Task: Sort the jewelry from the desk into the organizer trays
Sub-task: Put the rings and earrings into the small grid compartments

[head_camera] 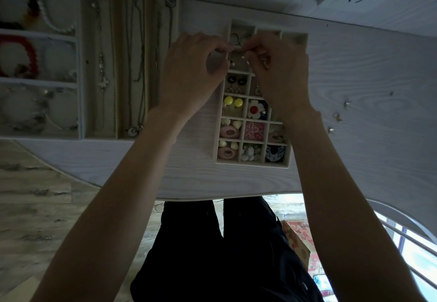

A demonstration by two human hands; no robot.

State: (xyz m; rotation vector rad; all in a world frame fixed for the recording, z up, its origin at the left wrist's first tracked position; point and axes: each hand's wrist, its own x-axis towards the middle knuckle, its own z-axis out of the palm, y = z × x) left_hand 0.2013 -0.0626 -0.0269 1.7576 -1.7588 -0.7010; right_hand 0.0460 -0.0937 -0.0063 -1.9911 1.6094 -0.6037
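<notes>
A beige tray of small compartments lies mid-desk, holding earrings: yellow studs, a white flower, pink ovals. Rings lie in its top left cell. My left hand and my right hand meet over the tray's upper cells, fingertips pinched together on a tiny pale piece of jewelry too small to identify. Three small loose silver pieces lie on the desk to the right. My right hand hides the tray's right column.
A long-slot tray with necklaces sits left of my hands. Beside it, a white tray of bracelets reaches the frame's left edge. The desk's near edge curves above my legs. A patterned box stands on the floor.
</notes>
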